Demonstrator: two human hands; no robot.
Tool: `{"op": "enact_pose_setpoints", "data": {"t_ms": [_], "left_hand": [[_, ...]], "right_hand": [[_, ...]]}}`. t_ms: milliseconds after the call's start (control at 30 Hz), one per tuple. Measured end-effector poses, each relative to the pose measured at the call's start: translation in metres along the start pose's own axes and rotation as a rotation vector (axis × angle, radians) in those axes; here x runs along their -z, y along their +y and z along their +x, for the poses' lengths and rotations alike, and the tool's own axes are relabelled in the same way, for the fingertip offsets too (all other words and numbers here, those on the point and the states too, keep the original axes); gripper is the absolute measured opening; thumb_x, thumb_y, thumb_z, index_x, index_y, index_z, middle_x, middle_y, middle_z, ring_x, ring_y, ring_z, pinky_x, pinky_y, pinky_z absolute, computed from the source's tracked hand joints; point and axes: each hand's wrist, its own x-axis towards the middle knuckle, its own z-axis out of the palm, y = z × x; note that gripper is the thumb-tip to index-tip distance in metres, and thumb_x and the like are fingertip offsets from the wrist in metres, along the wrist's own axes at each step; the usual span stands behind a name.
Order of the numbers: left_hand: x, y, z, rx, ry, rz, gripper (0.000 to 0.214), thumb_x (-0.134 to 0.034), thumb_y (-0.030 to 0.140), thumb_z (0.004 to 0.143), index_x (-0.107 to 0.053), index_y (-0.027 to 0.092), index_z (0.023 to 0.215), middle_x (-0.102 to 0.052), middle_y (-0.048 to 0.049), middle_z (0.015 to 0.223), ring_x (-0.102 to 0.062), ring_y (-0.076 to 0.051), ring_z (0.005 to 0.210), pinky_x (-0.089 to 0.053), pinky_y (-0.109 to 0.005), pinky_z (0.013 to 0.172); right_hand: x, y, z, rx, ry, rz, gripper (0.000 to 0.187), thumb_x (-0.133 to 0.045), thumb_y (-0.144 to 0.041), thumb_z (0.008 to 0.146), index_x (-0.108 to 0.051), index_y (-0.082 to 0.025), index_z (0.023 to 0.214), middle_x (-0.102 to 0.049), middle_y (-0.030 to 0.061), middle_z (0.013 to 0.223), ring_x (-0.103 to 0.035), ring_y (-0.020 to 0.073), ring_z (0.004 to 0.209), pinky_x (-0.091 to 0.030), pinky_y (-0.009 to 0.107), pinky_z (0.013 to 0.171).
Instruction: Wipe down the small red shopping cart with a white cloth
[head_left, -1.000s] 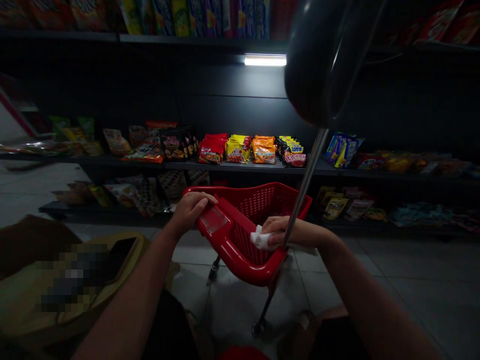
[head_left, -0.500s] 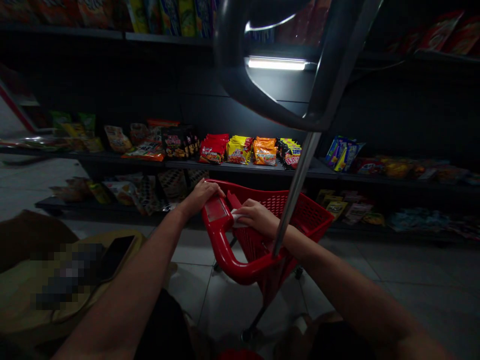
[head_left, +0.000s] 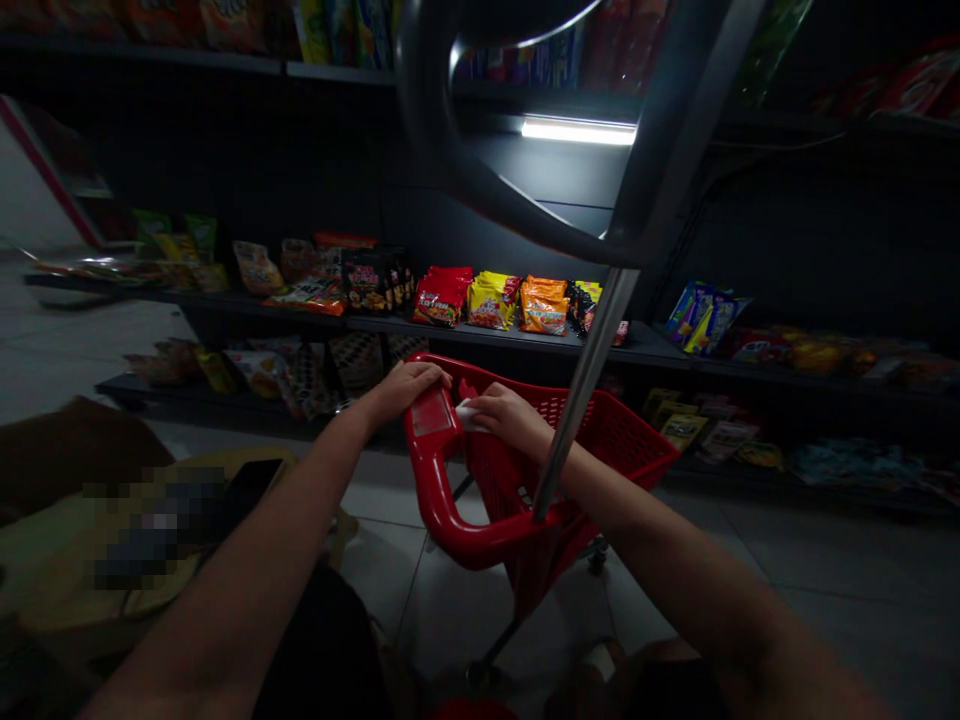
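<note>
A red plastic shopping basket on wheels [head_left: 622, 440] stands on the tiled floor in front of me. My left hand [head_left: 401, 390] is curled over the top of its thick red rim. My right hand [head_left: 506, 417] presses a small white cloth [head_left: 466, 415] against the rim just to the right of my left hand, fingers closed on the cloth. A grey metal pull handle [head_left: 581, 385] rises from the basket's near end and loops close past the camera at the top of the view.
Dark store shelves [head_left: 495, 335] with rows of snack packets run across the back, lit by a strip light [head_left: 577, 131]. A tan bag with a dark phone [head_left: 240, 490] on it lies at lower left. Pale tiled floor [head_left: 825, 590] lies around the basket.
The basket has swung round, its far end now pointing right. My right hand with the cloth moved from the lower side wall up to the rim beside my left hand.
</note>
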Motion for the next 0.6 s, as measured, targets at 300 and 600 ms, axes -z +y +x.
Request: {"op": "enact_pose_setpoints", "data": {"t_ms": [300, 600], "left_hand": [[-0.011, 0.000, -0.018, 0.039, -0.031, 0.162, 0.053, -0.023, 0.039, 0.099, -0.063, 0.021, 0.129, -0.059, -0.0038, 0.143, -0.024, -0.023, 0.152, -0.002, -0.049, 0.126], [-0.008, -0.003, 0.002, -0.047, -0.080, 0.124, 0.054, -0.020, 0.037, 0.099, -0.069, 0.018, 0.111, -0.064, -0.0057, 0.136, -0.031, -0.019, 0.149, -0.005, -0.044, 0.127]], "right_hand": [[0.059, -0.015, -0.055, 0.143, -0.558, 0.275, 0.036, -0.064, -0.043, 0.092, -0.070, -0.028, 0.124, -0.065, 0.0034, 0.113, -0.061, 0.0171, 0.102, -0.046, 0.027, 0.093], [0.022, -0.009, -0.033, -0.074, -0.156, 0.216, 0.029, -0.065, -0.033, 0.090, -0.073, -0.019, 0.115, -0.067, 0.0069, 0.105, -0.061, 0.0206, 0.100, -0.047, 0.032, 0.093]]}}
